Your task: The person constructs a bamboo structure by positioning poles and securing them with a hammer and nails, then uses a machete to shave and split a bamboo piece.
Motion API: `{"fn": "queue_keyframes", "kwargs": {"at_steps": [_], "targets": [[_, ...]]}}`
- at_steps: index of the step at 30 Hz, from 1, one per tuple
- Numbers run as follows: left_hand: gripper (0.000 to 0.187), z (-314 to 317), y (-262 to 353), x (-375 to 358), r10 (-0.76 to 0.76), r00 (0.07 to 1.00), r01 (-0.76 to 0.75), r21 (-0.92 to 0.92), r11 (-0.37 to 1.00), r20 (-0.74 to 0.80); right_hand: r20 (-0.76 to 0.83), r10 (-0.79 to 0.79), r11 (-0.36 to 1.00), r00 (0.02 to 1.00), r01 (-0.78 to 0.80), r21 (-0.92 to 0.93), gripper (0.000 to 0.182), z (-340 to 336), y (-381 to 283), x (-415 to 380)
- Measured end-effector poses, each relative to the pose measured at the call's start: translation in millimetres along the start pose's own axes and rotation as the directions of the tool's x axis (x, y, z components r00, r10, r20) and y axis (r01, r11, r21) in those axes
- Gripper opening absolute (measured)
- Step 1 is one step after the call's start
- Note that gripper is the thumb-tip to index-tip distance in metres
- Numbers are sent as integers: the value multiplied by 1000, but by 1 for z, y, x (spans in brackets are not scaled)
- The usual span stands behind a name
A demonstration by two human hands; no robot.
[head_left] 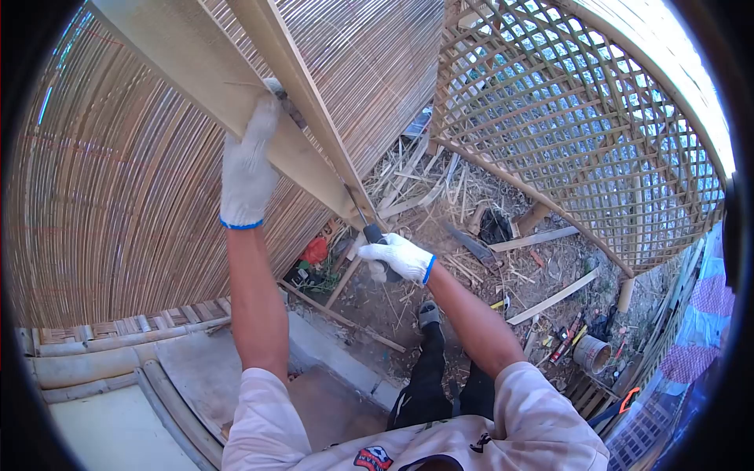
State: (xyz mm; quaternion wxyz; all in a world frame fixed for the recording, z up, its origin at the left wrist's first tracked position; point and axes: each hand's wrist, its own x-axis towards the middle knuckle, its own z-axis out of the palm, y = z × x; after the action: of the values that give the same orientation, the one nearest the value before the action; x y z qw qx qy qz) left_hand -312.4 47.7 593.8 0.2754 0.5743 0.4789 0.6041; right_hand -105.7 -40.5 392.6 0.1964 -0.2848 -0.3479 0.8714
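Note:
White knitted gloves with blue cuffs cover both hands. My left hand (250, 169) is wrapped around a long pale wooden board (184, 59), its fingertips reaching into the gap beside a narrower strip (302, 82). Board and strip come close together at the lower end. There, my right hand (402, 258) grips a black-handled tool (374, 234) with a slim metal blade. The blade lies against the narrower strip's lower end, and its tip overlaps the wood in this view.
A wall of thin bamboo slats (118, 173) rises on the left, a bamboo lattice panel (565, 133) on the right. Wood offcuts, a handsaw (471, 247) and a bucket (591, 354) are on the littered dirt floor. An orange-handled saw (628, 400) is at lower right.

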Motion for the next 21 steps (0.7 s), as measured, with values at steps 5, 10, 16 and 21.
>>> {"fn": "queue_keyframes", "kwargs": {"at_steps": [5, 10, 16, 21], "targets": [[40, -26, 0, -13, -177, 984, 171, -268, 948, 2, 31, 75, 994, 997, -72, -84, 30, -19, -3, -12], [40, 41, 35, -19, -45, 972, 15, -128, 992, -232, -168, -85, 957, 982, 33, -288, 36, 23, 21, 7], [24, 38, 36, -15, -78, 980, 42, -196, 980, -183, -322, -164, 951, 932, 62, -303, 41, 49, 26, 10], [27, 63, 40, -6, -35, 976, 26, -42, 999, -216, -347, -223, 773, 911, -51, -632, 44, 22, -1, -3]]}}
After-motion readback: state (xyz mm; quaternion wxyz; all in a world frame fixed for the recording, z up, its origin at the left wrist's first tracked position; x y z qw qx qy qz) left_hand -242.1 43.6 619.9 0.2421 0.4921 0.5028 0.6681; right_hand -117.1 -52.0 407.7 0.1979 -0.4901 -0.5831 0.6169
